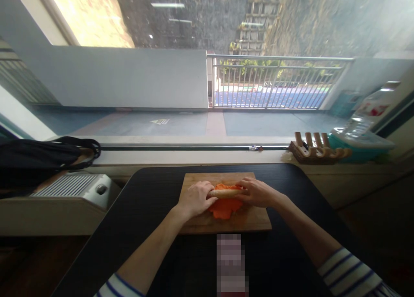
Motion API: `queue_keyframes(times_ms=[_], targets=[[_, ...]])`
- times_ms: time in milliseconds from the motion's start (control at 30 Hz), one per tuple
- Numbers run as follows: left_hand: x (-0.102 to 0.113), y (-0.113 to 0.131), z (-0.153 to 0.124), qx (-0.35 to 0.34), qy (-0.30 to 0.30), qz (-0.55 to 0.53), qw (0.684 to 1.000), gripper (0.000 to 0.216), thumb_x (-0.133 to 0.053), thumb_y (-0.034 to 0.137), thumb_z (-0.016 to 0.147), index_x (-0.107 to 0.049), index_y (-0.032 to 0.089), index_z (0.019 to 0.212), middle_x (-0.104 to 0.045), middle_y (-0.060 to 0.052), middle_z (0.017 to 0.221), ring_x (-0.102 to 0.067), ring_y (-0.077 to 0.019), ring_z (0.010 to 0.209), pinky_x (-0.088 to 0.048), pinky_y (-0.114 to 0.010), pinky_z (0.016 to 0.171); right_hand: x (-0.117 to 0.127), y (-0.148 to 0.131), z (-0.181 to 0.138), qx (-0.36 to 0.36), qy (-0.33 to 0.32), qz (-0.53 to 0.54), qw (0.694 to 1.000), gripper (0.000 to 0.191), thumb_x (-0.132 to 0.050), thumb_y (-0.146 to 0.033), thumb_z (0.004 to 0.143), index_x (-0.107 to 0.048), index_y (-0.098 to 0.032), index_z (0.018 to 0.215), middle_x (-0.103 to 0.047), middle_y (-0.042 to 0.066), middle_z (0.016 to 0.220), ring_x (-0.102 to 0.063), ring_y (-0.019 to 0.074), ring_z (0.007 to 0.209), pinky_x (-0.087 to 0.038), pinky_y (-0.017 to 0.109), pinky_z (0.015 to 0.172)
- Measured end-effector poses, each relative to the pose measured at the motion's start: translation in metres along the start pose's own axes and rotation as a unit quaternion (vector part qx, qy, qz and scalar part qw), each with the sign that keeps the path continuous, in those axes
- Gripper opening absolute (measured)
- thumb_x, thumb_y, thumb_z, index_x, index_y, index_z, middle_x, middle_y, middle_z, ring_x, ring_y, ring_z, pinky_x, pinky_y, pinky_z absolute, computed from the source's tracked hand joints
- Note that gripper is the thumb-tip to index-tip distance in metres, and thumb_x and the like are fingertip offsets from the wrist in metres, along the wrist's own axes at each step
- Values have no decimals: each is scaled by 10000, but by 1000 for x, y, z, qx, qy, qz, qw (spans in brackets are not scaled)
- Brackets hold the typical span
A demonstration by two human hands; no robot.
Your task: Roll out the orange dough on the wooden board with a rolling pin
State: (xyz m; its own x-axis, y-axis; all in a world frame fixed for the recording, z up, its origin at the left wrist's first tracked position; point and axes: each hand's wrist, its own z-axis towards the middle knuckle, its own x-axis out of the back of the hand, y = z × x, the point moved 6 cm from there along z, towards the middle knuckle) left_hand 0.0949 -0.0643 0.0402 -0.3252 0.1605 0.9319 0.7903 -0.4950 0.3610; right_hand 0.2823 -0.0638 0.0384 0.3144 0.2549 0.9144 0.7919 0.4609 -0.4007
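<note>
A pale wooden rolling pin [224, 194] lies crosswise over a flattened sheet of orange dough [223, 210], which could also be clay. Its left end is in my left hand [196, 197], with the fingers curled over the top and the thumb on the near side. At the other end, my right hand [258, 192] grips the pin between thumb and fingers. Dough shows on both sides of the pin, with a ragged outline. Beneath it is a wooden cutting board [197, 225]. The pin's tips are hidden by my hands.
The board rests on a black table [136, 228] by a window sill [181, 157]. On the sill are a dark bag [39, 159], a rack with wooden pegs [313, 150], a teal box [362, 143] and a clear plastic bottle [365, 111]. A blurred patch [229, 262] covers something below the board.
</note>
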Motion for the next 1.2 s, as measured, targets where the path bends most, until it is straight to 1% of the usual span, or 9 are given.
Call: queue_keyframes(times_ms=[67, 167, 300, 433, 700, 833, 967, 1100, 1200], targets=[[-2, 0, 0, -2, 12, 11, 1000, 284, -536, 448, 835, -637, 195, 918, -649, -70, 1018, -589, -229, 961, -435, -327, 873, -3, 2, 1, -9, 18, -4, 1000, 408, -490, -501, 876, -614, -209, 1133, -624, 90, 1074, -593, 221, 969, -443, 316, 822], [-6, -1, 4, 10, 39, 36, 999, 404, -367, 503, 914, -615, 183, 914, -642, -91, 1009, -582, -231, 964, -436, -344, 873, -9, 4, 3, -41, 62, -48, 996, 345, -411, -450, 930, -611, -217, 1084, -611, 86, 1100, -577, 222, 992, -428, 349, 842], [-15, -7, 15, 42, 80, 98, 991, 438, -276, 457, 953, -595, 176, 1060, -617, -127, 1175, -527, -260, 1115, -369, -415, 973, -16, 3, 5, -64, 129, -126, 982, 330, -326, -392, 971, -593, -248, 1101, -564, 73, 1241, -513, 234, 1123, -358, 406, 935], [-24, -15, 32, 38, 77, 119, 989, 474, -264, 449, 954, -561, 183, 1211, -559, -132, 1309, -476, -277, 1216, -341, -451, 1008, -17, 5, 9, -69, 164, -157, 971, 347, -301, -366, 977, -584, -242, 1134, -548, 81, 1291, -494, 234, 1154, -291, 426, 991], [-24, -23, 54, 33, 91, 148, 984, 492, -257, 412, 951, -549, 179, 1271, -530, -143, 1354, -421, -278, 1296, -281, -468, 1070, -14, 16, 19, -105, 174, -158, 966, 382, -266, -334, 977, -586, -249, 1166, -544, 85, 1308, -497, 246, 1155, -244, 480, 1021], [-23, -26, 62, 47, 76, 138, 986, 479, -266, 411, 946, -540, 205, 1281, -510, -119, 1381, -403, -264, 1312, -266, -470, 1082, -13, 23, 26, -129, 156, -151, 967, 377, -294, -336, 966, -587, -260, 1191, -543, 88, 1316, -465, 265, 1188, -233, 516, 1033], [-21, -28, 70, 54, 52, 143, 987, 478, -260, 411, 945, -531, 217, 1289, -509, -113, 1384, -401, -254, 1314, -284, -462, 1071, -9, 26, 30, -136, 153, -148, 968, 374, -287, -332, 970, -593, -271, 1177, -572, 72, 1279, -468, 247, 1183, -235, 508, 1042], [-21, -26, 69, 49, 53, 154, 985, 480, -253, 400, 946, -547, 211, 1275, -528, -117, 1365, -415, -258, 1307, -293, -464, 1067, -10, 23, 27, -143, 147, -147, 968, 378, -270, -325, 974, -594, -270, 1161, -599, 67, 1237, -479, 245, 1173, -245, 514, 1036], [-22, -22, 58, 38, 67, 150, 986, 488, -251, 385, 948, -550, 187, 1278, -533, -127, 1358, -418, -266, 1308, -276, -472, 1084, -14, 16, 19, -141, 165, -149, 965, 386, -280, -335, 969, -553, -255, 1229, -567, 84, 1299, -452, 253, 1209, -226, 526, 1051]])
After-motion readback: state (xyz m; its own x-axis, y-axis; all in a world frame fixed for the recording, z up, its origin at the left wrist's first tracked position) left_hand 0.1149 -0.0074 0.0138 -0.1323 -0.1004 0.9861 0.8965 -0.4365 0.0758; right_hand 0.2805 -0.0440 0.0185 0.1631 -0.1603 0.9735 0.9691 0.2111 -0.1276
